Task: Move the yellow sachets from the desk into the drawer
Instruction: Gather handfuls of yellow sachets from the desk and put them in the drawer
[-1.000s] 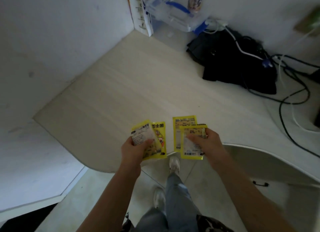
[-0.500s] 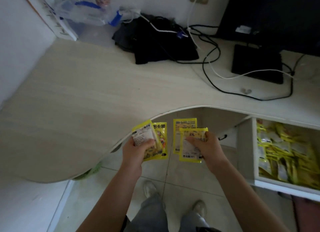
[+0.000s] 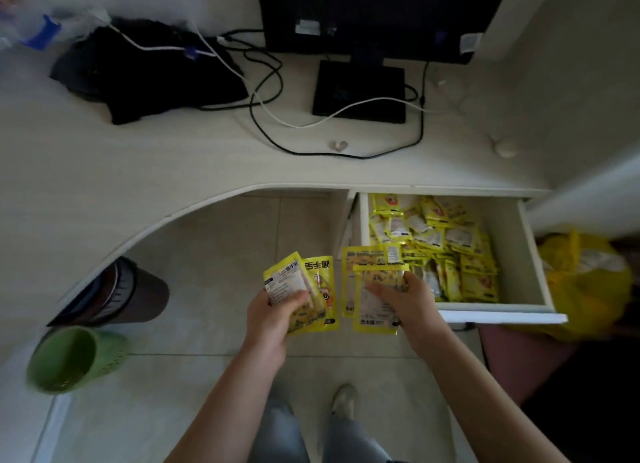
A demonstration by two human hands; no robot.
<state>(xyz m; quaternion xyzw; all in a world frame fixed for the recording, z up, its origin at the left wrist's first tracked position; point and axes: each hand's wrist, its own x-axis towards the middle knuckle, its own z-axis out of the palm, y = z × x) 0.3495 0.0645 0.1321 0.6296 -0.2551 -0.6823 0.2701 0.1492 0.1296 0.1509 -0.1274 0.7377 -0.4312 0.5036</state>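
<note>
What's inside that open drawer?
The drawer holds a heap of yellow sachets. They cover its bottom, and the right hand hides the near left corner.

Yellow sachets [image 3: 372, 289] fanned in both hands beside the sachet-filled open drawer [image 3: 502, 315].

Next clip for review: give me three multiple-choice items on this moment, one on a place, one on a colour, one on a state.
1. Where does the drawer sit?
A. under the desk's right part
B. under the desk's left end
C. on the floor

2. What colour is the bin lying on its side on the floor?
A. red
B. green
C. blue

3. What state is the left hand in?
A. open, empty
B. flat on the desk
C. gripping sachets

Answers:
1 A, it juts out below the desk edge at right.
2 B, its shell is green.
3 C, its thumb lies over yellow packets.
</note>
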